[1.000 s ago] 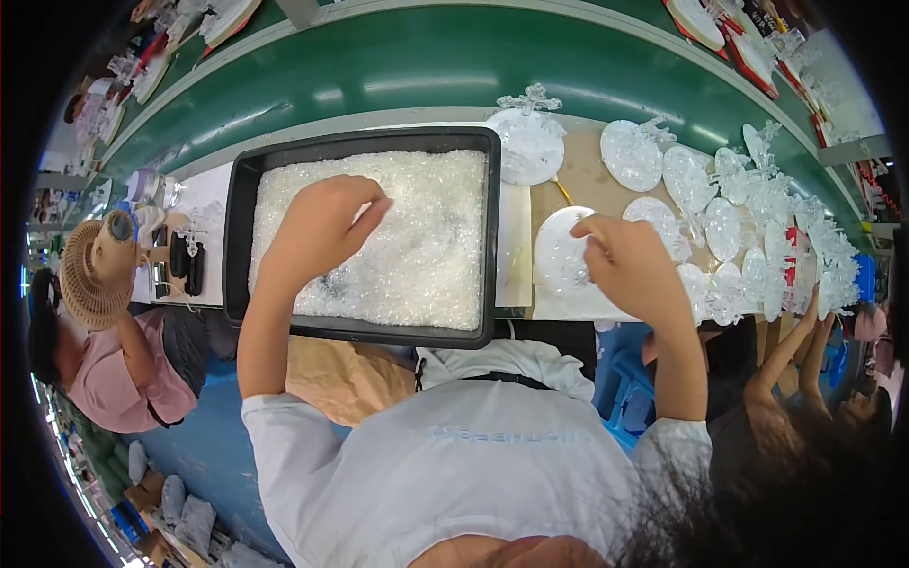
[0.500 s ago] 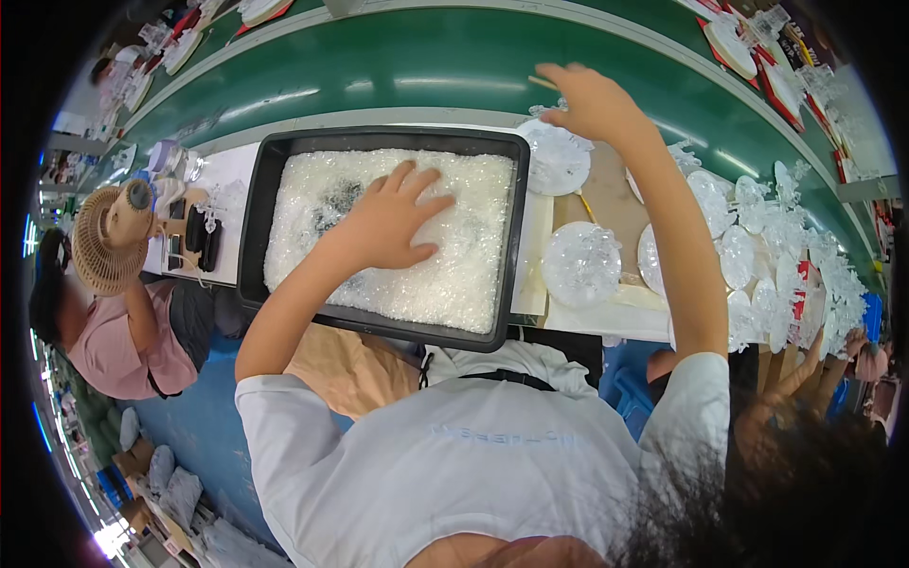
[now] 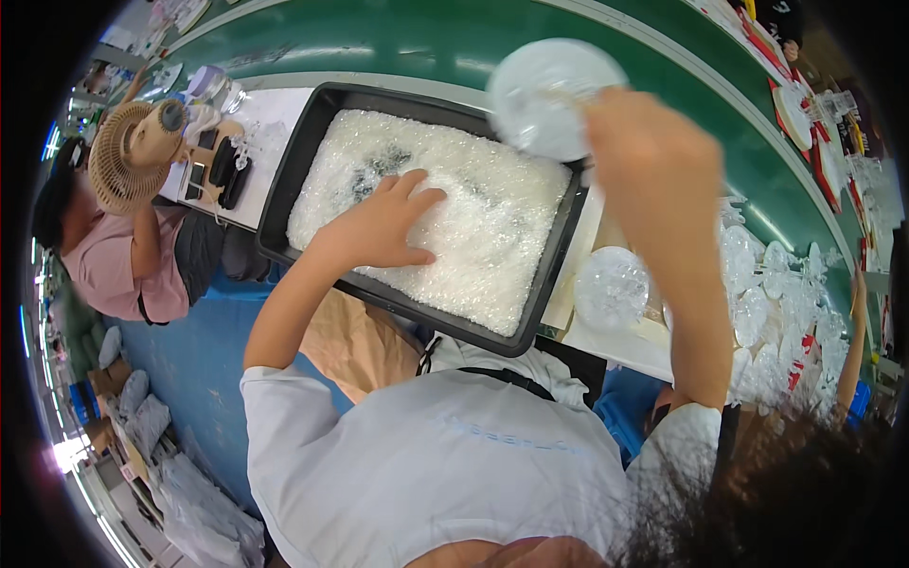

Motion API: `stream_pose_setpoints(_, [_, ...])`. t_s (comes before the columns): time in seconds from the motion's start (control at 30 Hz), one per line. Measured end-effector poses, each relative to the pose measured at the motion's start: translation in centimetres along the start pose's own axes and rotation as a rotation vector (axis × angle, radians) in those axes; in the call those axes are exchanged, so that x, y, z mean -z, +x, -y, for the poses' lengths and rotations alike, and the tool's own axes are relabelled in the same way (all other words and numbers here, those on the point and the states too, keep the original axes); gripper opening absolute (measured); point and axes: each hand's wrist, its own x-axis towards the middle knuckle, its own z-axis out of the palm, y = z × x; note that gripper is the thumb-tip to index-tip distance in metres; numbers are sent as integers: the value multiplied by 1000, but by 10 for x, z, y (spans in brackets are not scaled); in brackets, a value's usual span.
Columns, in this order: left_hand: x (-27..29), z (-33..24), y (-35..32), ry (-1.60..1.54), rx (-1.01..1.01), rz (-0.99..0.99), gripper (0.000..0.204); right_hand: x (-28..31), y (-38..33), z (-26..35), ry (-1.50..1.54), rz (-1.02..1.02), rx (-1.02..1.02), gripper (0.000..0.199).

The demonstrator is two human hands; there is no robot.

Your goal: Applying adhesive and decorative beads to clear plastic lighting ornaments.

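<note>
In front of me lies a black rectangular tray filled with small shiny whitish granules. My left hand rests over the granules, fingers spread, holding nothing. A darker patch shows through them beside its fingertips. Above the tray's far right corner, my right hand holds a round whitish disc near its right side. Hand and disc are both smeared by motion, so the exact grip is unclear. Another round disc with clear, glassy-looking pieces on it sits to the right of the tray.
Many clear pieces on discs crowd the table at right. A green surface runs along the far side. At left are a beige fan, a dark case and a person in pink. Brown paper hangs below the tray.
My right hand has taken hold of the far disc, lifted it off the table and brought it toward the tray. My left hand stays over the granules. The whole view has turned slightly.
</note>
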Motion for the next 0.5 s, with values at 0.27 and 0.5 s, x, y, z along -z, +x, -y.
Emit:
stream_pose_setpoints(0.27, [7, -12, -7, -53, 273, 30, 89, -56, -6, 75, 250, 535, -30, 15])
stream_pose_setpoints(0.5, [8, -20, 22, -372, 51, -97, 92, -60, -18, 52, 352, 620, -270, 33])
